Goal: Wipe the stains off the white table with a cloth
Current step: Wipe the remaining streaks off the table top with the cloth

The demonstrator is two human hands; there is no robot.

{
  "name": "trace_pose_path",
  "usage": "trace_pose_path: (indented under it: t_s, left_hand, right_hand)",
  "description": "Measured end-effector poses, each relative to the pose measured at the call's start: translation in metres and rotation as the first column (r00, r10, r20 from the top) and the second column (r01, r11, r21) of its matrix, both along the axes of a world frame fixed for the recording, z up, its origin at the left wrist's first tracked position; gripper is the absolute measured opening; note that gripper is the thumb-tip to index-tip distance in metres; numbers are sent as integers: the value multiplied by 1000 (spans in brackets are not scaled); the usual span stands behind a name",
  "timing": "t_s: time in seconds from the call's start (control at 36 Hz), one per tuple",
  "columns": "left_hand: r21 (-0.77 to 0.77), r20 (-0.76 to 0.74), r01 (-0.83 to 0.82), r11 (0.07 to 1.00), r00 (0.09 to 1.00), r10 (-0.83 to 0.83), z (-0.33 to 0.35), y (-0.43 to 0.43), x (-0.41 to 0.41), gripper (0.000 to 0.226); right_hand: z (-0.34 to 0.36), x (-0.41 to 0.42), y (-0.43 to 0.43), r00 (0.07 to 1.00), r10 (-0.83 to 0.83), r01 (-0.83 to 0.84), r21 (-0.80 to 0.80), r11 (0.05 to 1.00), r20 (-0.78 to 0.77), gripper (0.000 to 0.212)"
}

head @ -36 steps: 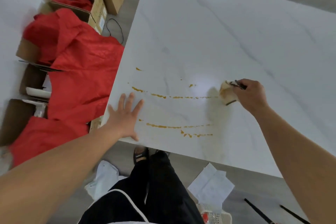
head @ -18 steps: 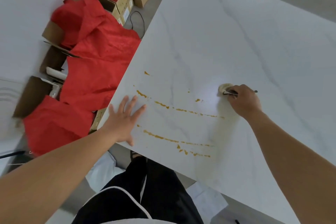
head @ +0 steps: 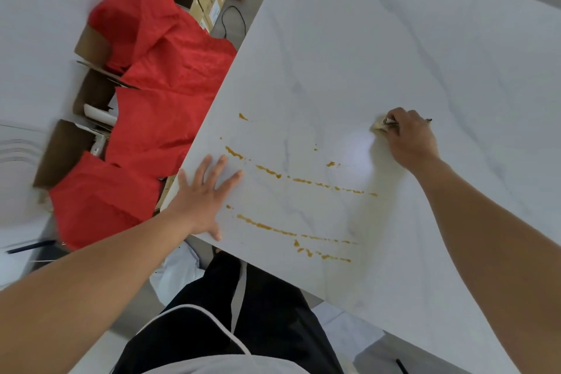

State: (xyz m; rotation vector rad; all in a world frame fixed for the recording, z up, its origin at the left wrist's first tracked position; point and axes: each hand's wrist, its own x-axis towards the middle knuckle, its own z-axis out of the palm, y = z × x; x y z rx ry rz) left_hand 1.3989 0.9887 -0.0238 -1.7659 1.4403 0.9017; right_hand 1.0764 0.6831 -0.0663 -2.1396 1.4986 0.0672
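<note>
The right hand (head: 409, 140) is curled over a small wadded cloth (head: 377, 127) and presses it to the white bench (head: 364, 39), at about 2 o'clock from the stains (head: 303, 181). Only a pale edge of the cloth shows, at the hand's 10 o'clock side. A thin dark object (head: 391, 121) seems pinched in the same grip (what it is, I cannot tell). The left hand (head: 203, 197) lies flat with fingers spread and straight, holding nothing. It rests near the bench edge at 9 o'clock of the orange streaks, its fingertips just beside the end of the upper line.

The main risk is smearing rather than lifting. A pale yellowish film (head: 373, 206) already runs toward 6 o'clock from the cloth, so a wad this small probably loads up fast and would spread the colour thinner and wider. Most of both long streaks, and the small dots at 12 o'clock of them, remain unwiped.

A sweep toward 9 o'clock could drag wet stain onto the bracing left hand, or push it over the edge onto the red fabric (head: 158, 94) below. The dark object, if hard, might scratch the surface under pressure.
</note>
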Motion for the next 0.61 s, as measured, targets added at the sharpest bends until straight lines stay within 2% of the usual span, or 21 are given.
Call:
trace_pose_path:
  t_s: [0.14,0.28,0.33,0.42,0.47,0.53,0.61]
  left_hand:
    - [1,-8,-3,1000,1000,3,2,-1,-1,157]
    - [7,-15,-13,1000,1000,13,3,-3,-1,157]
    - [-1,-9,-7,1000,1000,7,2,-3,0,157]
    - [-3,-10,-11,1000,1000,11,3,-2,1,157]
    - [-3,-14,-8,1000,1000,8,4,-2,0,157]
    - [-6,-20,-8,1000,1000,8,4,-3,-1,157]
    - [-12,-23,-6,1000,1000,6,4,-2,0,157]
  right_hand:
    - [-1,-24,53,988,137,-132,-68,989,65,16]
    - [-7,-44,81,961,273,-264,-145,953,39,16]
    - [-8,-39,70,972,228,-220,-131,967,51,15]
    - [-10,-28,55,996,11,-5,-68,998,87,15]
    - [-9,-28,66,994,-20,29,-86,996,103,16]
    - [-9,-35,91,990,80,-68,-103,992,116,13]
    - [-11,-49,126,941,325,-318,-84,944,94,19]
